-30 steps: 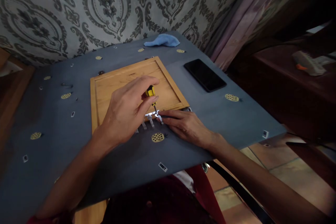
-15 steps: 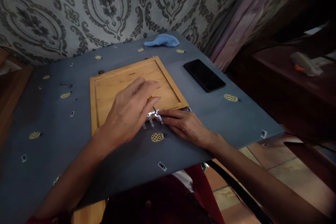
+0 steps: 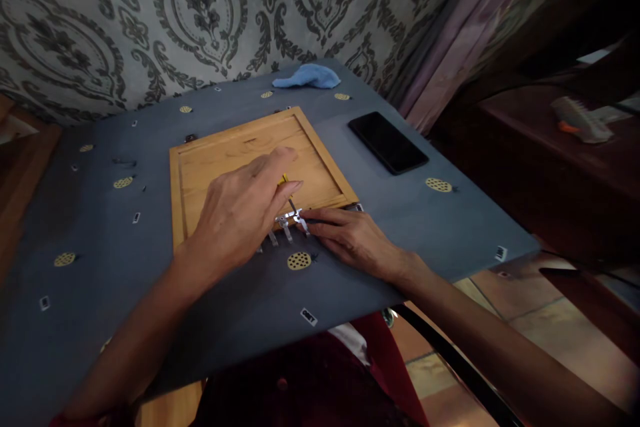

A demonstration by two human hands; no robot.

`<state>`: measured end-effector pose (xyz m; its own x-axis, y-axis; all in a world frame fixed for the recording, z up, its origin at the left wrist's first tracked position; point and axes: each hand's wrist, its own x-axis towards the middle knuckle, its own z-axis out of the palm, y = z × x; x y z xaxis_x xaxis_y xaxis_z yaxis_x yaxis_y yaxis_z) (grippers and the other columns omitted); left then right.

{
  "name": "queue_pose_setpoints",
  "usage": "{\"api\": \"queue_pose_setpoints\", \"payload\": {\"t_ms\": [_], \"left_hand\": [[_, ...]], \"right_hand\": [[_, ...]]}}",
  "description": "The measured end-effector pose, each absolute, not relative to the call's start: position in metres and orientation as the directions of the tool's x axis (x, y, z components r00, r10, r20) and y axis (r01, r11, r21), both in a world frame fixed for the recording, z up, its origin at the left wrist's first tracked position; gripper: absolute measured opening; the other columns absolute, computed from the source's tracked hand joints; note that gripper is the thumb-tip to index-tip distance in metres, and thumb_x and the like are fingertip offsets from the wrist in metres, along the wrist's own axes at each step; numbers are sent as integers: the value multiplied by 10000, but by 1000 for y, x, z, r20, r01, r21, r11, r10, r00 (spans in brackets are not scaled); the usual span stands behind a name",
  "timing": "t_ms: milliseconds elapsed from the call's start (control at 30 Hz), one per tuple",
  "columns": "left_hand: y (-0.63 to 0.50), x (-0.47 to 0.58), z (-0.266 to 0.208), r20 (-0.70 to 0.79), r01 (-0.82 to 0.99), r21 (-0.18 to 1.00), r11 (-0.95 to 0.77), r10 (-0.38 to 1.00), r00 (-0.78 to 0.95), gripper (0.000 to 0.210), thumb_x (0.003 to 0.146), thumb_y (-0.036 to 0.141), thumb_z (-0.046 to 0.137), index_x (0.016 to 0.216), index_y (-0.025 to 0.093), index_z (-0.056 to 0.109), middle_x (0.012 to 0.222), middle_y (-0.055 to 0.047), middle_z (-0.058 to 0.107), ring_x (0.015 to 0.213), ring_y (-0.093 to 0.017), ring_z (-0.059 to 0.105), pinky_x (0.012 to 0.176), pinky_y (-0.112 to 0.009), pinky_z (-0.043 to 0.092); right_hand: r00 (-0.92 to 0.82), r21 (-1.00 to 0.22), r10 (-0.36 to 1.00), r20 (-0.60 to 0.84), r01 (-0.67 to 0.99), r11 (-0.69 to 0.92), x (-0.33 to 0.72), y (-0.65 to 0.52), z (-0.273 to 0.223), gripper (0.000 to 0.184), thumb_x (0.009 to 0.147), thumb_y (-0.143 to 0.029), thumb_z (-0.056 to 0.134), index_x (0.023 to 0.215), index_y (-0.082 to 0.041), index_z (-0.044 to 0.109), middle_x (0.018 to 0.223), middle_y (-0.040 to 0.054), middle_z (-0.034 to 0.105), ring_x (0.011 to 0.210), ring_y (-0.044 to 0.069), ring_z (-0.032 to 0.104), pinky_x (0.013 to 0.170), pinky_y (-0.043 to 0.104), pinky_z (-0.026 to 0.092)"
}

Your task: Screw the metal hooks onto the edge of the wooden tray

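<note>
My left hand (image 3: 235,203) is closed around a small screwdriver with a yellow handle (image 3: 284,179). Its thin metal shaft points down at a shiny metal hook rail (image 3: 286,227) with several prongs. The rail lies along the near edge of a framed wooden panel (image 3: 250,141), which rests flat on the table. My right hand (image 3: 357,240) lies low at the rail's right end, its fingertips pressed together against the metal beside the screwdriver tip. A narrow dark piece shows between those fingers; its kind is unclear. The left fingers partly cover the rail's left end.
The table has a blue-grey cloth (image 3: 465,233) printed with pineapples. A black phone (image 3: 389,142) lies right of the panel, and a blue rag (image 3: 307,77) at the back. A small dark metal piece (image 3: 124,162) sits on the left. A patterned wall borders the far side.
My left hand has shifted slightly left and its fingers have loosened around the screwdriver, showing more of the yellow handle. My right hand stays at the rail.
</note>
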<state>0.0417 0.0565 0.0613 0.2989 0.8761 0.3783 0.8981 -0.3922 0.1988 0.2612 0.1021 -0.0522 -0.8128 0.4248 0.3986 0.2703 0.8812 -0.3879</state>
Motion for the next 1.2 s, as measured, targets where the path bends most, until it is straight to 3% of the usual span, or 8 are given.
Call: {"api": "queue_pose_setpoints", "payload": {"t_ms": [233,500,767,967,1067,1200], "left_hand": [[53,43,69,346,809,271,-522,837,424,312,1009,183,447,1315,221,497,1129,-45,684,996,-182,682,842,-303,545],[55,40,64,381,870,204,-449,855,352,238,1013,324,504,1187,173,562,984,-46,695,824,-182,684,701,-292,523],[54,40,69,366,825,210,-525,824,432,219,996,172,470,1205,175,536,1137,-65,685,1020,-198,678,844,-323,537],[54,40,65,387,867,178,-465,843,373,208,1009,318,518,1162,188,572,1050,-59,704,884,-187,688,765,-302,527],[54,40,65,393,866,167,-471,837,380,182,1005,276,519,1138,177,593,1046,-62,712,921,-201,692,792,-311,527],[53,39,70,365,836,197,-512,830,422,273,1008,252,489,1258,166,556,1154,-77,693,998,-198,686,888,-321,529]], "right_hand": [[-814,-386,427,393,275,880,261,102,-52,294,979,-120,479,1162,-169,705,1299,106,681,1079,230,711,827,363,617],[-817,-369,417,398,273,888,262,102,-50,297,974,-114,472,1155,-160,703,1305,115,678,1078,235,712,809,367,625],[-806,-387,424,413,266,883,261,101,-51,309,984,-113,460,1160,-159,709,1272,116,693,1083,225,708,833,366,617],[-812,-382,422,404,269,884,260,101,-50,314,987,-126,451,1165,-174,705,1279,114,690,1082,227,708,817,371,621],[-807,-376,413,422,258,890,259,102,-51,305,989,-126,454,1157,-174,703,1272,109,695,1069,221,713,816,360,618],[-807,-381,423,413,269,885,259,102,-50,300,983,-115,467,1177,-162,691,1291,111,685,1074,228,711,825,360,609]]}}
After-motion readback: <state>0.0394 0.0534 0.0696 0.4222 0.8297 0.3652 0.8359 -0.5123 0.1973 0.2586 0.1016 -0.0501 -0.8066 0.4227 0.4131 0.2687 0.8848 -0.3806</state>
